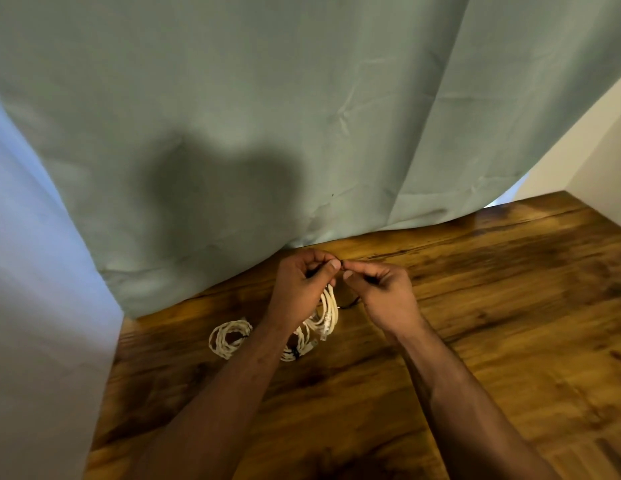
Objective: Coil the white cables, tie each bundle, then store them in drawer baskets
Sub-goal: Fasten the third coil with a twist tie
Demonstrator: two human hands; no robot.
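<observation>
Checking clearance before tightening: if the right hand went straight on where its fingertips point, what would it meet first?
Probably the left hand: the right hand points at its thumb, nearly touching, a black tie between them. Depth unclear.

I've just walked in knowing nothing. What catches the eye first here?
The two hands meeting mid-frame: the left hand holds a white cable coil above the wooden table, while the right hand joins it in pinching a thin dark tie. Beside the left forearm, a second coil and a third coil lie on the table, before a big grey-green curtain.
</observation>
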